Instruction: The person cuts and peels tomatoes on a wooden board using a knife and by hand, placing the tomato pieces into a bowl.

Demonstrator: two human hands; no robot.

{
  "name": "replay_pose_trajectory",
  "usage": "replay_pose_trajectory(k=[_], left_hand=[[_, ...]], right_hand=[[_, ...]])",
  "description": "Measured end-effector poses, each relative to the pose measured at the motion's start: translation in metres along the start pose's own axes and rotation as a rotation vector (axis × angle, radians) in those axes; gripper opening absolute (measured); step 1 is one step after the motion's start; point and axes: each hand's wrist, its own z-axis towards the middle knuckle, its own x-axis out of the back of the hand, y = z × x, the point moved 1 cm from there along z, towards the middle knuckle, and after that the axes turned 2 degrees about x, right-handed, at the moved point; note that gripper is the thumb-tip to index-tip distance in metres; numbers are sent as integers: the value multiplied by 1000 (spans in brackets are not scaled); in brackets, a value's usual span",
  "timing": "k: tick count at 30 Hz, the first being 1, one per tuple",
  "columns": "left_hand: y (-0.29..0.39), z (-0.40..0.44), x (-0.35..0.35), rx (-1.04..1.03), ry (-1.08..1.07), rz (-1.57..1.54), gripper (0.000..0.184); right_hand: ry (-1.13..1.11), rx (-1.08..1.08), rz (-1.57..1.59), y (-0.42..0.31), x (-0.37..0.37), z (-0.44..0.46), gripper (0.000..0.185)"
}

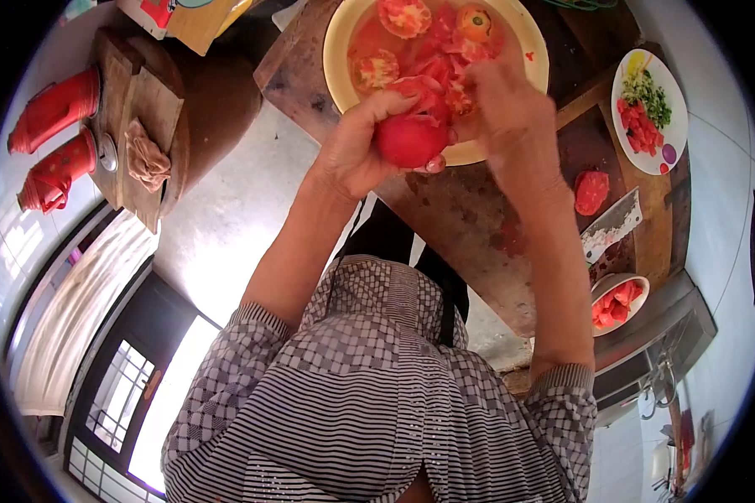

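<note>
A red tomato (pixel 411 141), its skin partly loose at the top, is held in my left hand (pixel 359 147) over the near rim of a cream basin (pixel 337 59). In the basin, tomatoes (pixel 404 17) and torn red pieces or peels lie in reddish liquid. My right hand (pixel 512 113) is over the basin's right side, blurred by motion, so its fingers cannot be made out. A peeled tomato (pixel 591 193) rests on the wooden table (pixel 445 210), to the right of my right wrist.
A cleaver (pixel 612 225) lies right of my right forearm, near a bowl (pixel 619 303) of chopped tomato. Farther right is an oval plate (pixel 679 101) with chopped red and green food. Two red flasks (pixel 59 105) and a crumpled cloth (pixel 147 157) are at the left.
</note>
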Motion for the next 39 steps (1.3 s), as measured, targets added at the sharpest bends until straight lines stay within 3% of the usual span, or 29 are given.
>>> replay_pose_trajectory(k=[4, 7, 11, 15, 21, 24, 27, 33, 34, 37, 38, 39], left_hand=[[-1, -2, 7, 50, -126, -134, 45], [3, -1, 4, -78, -44, 49, 52], [-2, 0, -3, -161, 42, 115, 42], [-5, 2, -10, -198, 100, 224, 38], [-10, 5, -13, -207, 106, 206, 31], [-11, 8, -11, -191, 129, 172, 29], [-12, 14, -7, -199, 140, 173, 29], [-12, 11, -5, -240, 151, 233, 39], [-14, 10, -11, -207, 120, 225, 41], [-24, 7, -27, -120, 15, 223, 43], [-25, 9, -31, -108, -24, 229, 44], [-29, 11, -34, -97, -64, 250, 44]], right_hand=[[54, -104, 76, 29, 2, 1, 33], [20, -93, 208, 11, 7, 4, 36], [-93, -22, 357, -16, 5, 3, 37], [-70, 11, 86, -27, 6, 0, 29], [84, 37, 98, -23, -1, -2, 23], [189, -73, 318, -13, -13, -8, 21], [246, -65, 286, -9, -24, -9, 18], [282, -246, 62, 28, -28, -20, 27], [287, -382, 66, 28, -20, -26, 33], [336, -479, -16, 26, 22, -71, 35], [317, -331, -279, 31, 33, -94, 36], [275, -619, -249, 36, 36, -122, 36]])
